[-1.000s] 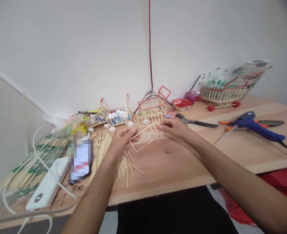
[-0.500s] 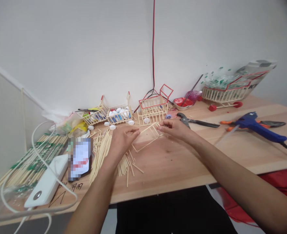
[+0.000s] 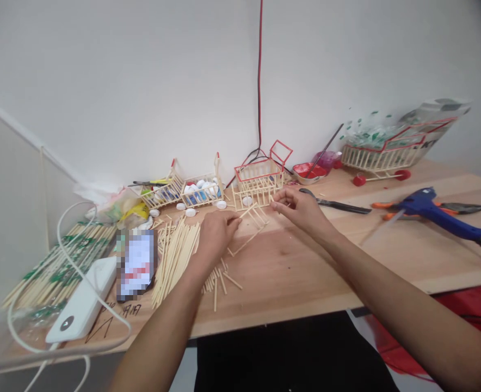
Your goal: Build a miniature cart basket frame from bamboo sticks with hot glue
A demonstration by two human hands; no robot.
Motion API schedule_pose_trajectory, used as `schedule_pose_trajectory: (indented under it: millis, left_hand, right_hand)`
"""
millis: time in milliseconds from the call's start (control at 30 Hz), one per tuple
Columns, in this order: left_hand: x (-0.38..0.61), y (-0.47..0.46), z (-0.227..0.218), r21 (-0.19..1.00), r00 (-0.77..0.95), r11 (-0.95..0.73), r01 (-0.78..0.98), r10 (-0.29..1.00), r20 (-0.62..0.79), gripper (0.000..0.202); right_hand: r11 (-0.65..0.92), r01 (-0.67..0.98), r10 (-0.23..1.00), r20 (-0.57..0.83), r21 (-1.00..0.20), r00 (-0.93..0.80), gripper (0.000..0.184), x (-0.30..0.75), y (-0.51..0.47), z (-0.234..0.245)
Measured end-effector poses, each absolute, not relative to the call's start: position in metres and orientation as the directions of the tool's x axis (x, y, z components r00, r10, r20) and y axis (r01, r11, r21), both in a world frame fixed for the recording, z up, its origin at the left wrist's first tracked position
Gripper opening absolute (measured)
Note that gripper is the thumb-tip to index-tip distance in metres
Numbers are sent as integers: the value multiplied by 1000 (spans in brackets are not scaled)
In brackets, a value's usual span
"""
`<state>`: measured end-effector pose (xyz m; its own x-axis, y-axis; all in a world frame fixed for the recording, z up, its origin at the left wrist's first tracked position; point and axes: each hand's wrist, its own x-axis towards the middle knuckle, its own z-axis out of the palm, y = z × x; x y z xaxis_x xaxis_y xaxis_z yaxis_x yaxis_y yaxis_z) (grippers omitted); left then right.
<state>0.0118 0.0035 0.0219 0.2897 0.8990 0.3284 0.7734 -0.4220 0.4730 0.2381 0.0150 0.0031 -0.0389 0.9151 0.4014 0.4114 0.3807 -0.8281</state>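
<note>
My left hand pinches the near-left corner of a small open frame of thin wooden sticks, which tilts above the table. My right hand is just right of and above this frame, apart from it. Its thumb and fingertips are pressed together, and whatever they hold is too small to make out. Beneath and left of my left hand lie long loose sticks and short cut pieces. Right behind the frame stands a stick-built shopping cart with a red-painted rim.
Two small stick carts stand by the wall, beside a red paint dish. A larger cart is at back right. Pliers and a blue glue gun lie right; a phone and white power bank lie left.
My right hand has drawn up and to the right, away from the stick frame. My left hand still grips the frame. The whole view has shifted slightly.
</note>
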Motion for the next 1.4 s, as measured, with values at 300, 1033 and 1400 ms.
schedule_pose_trajectory:
  millis: [300,1033,1400]
  left_hand:
    - [12,13,5,452,264,-357,818,929,258,18]
    - [-11,15,26,608,99,-293,738,938,332,19]
    - [-17,16,14,594,72,-245,766,951,300,24]
  right_hand:
    - [410,424,906,413,-807,-90,22,233,12,8]
    - [406,398,902,430,-823,-32,20,240,15,7]
    - [404,411,904,424,-817,-46,18,238,13,6]
